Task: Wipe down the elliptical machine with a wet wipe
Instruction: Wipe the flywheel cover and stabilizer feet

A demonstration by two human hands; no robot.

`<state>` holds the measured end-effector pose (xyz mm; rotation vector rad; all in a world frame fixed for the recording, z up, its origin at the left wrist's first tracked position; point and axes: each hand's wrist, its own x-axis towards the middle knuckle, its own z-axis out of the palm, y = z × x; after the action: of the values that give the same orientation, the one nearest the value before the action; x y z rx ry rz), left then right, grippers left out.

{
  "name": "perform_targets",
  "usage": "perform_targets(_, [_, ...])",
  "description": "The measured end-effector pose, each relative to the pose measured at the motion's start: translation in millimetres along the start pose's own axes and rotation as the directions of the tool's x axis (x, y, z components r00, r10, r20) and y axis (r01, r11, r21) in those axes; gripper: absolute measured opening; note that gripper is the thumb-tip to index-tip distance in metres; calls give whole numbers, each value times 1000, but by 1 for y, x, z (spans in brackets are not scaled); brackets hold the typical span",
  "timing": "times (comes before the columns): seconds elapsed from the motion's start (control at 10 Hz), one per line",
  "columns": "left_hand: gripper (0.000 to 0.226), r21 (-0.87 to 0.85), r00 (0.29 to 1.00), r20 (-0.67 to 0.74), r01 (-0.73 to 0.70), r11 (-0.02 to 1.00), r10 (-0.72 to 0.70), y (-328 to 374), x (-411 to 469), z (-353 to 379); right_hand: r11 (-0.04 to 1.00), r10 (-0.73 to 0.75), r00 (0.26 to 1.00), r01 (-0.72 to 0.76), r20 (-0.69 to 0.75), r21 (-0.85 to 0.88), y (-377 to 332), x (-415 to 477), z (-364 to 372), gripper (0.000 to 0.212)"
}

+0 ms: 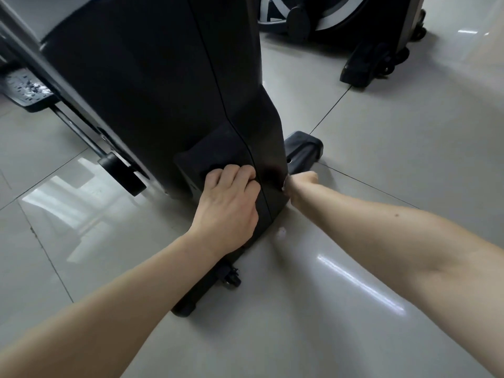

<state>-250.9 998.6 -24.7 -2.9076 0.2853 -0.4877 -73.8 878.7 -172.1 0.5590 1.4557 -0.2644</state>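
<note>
Low on the elliptical machine (163, 91), a recess (205, 173) is gripped by the left hand (229, 203); the right hand (300, 186), grip hidden, is held with a wipe (284, 185) sliver at the machine's right edge, open floor (395, 165) beyond.

Glossy grey floor tiles (395, 165), dark grout lines, light reflections; another exercise machine (341, 20) behind.

The black elliptical machine (152, 85) stands on a glossy grey tiled floor (381, 165). Low on its near housing, the left hand (229, 203) curls its fingers into a recess. The right hand (301, 184) reaches round the housing's right edge, fingers hidden, with a sliver of white wet wipe (284, 186) showing there. A pedal (26, 90) sits far left and a second machine (354, 25) far right.
</note>
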Motion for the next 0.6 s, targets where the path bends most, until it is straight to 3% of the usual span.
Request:
perform_targets(0.1, [25,-3,999,7,-45,999,45,-3,-1,-5,723,8,913,276,407,-634,11,-62,-11,52])
perform_targets(0.2, [25,2,993,-3,-114,993,114,-10,-7,-10,-131,298,770,619,564,-775,-2,-97,-27,50])
perform_targets(0.3, [23,-95,983,68,-162,982,169,-18,-24,-10,-309,533,765,575,363,-758,-21,-125,-54,22])
perform_targets(0.4, [24,-322,947,304,3,947,100,-22,-59,1,-407,528,782,576,331,-709,-40,-124,-81,27])
perform_targets(0.5, [15,-490,807,585,433,757,-82,-15,-100,15,-568,472,868,436,158,-698,-62,-114,-110,33])
perform_targets(0.6, [31,-589,632,765,764,262,-122,-6,-129,20,-678,442,896,369,48,-636,-72,-109,-141,32])
